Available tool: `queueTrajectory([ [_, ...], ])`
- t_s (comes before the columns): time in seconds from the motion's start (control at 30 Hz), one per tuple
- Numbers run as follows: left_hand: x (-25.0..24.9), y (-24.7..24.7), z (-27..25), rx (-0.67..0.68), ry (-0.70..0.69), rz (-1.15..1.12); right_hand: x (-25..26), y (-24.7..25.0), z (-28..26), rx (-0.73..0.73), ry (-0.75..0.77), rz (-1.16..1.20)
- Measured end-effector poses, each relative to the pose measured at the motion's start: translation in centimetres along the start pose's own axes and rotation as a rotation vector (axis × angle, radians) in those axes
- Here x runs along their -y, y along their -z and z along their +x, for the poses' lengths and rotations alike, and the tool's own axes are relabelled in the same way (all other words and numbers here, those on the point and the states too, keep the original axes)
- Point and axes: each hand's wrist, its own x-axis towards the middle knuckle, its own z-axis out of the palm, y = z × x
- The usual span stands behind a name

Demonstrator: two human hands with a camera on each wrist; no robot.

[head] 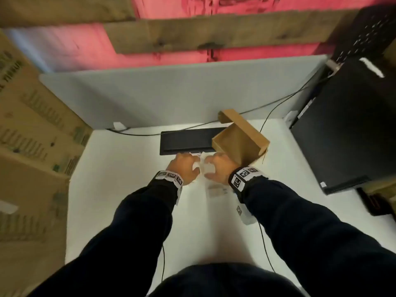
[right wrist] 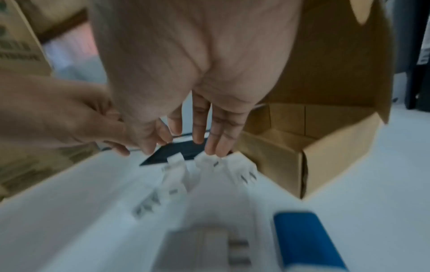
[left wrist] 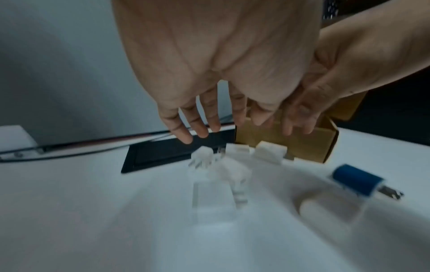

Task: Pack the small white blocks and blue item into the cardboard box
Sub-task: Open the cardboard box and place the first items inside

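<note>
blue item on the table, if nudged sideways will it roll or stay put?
The blue item looks rounded along its body, so it may roll if pushed across its length. The metal prongs at one end would probably stop a full roll. It looks small and smooth, so likely light and a bit slippery on the white table.

The white table [head: 128,189] carries an open cardboard box [head: 240,142] toward its far edge, a flat black panel [head: 186,140] beside it, small white blocks [left wrist: 223,165], a blue item [left wrist: 356,182] and cables [head: 265,243]
</note>
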Motion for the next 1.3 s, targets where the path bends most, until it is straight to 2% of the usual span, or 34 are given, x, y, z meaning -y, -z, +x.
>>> queueTrajectory([
  [0.1,0.6,-1.6,0.0,0.066,0.037,0.105,-1.1,-2.1,0.1,0.239,-0.086,-0.08],
  [0.17,0.9,-3.1,-0.1,0.076,0.047,0.126,-1.8,-3.8,0.0,0.376,-0.077,-0.16],
  [0.23,1.2,-3.8,0.3,0.074,0.041,0.142,-2.3,-4.6,0.5,0.42,-0.04,-0.238],
  [0.37,1.1,-4.1,1.1,-0.002,0.029,0.185,-2.7,-5.4,0.6,0.381,0.013,-0.291],
  [0.5,0.0,-2.8,3.5,-0.105,-0.046,0.126,-3.4,-4.9,1.0,0.301,-0.018,-0.197],
  [0.6,-1.5,-1.6,6.0,-0.122,-0.11,0.125,-4.0,-3.6,0.7,0.114,-0.045,-0.126],
  [0.7,-3.0,-0.8,8.1,-0.063,-0.144,0.17,-5.4,-1.4,-0.6,-0.066,-0.068,0.051],
  [0.8,-4.6,-0.9,9.2,0.021,-0.161,0.177,-7.6,0.3,-2.0,-0.175,-0.135,0.161],
  [0.97,-7.6,-2.4,8.2,0.021,-0.097,0.114,-11.5,1.6,-4.0,-0.317,-0.302,0.202],
  [1.03,-9.2,-3.4,7.1,0.046,-0.106,0.112,-12.6,1.5,-4.7,-0.357,-0.321,0.212],
  [1.13,-11.5,-5.2,5.3,0.082,-0.13,0.008,-13.6,0.9,-5.2,-0.417,-0.318,0.22],
  [1.23,-13.3,-6.7,3.8,0.095,-0.176,-0.19,-14.0,0.3,-5.7,-0.426,-0.345,0.248],
  [1.3,-14.0,-6.9,3.2,0.051,-0.105,-0.403,-14.0,0.0,-5.9,-0.424,-0.354,0.306],
])
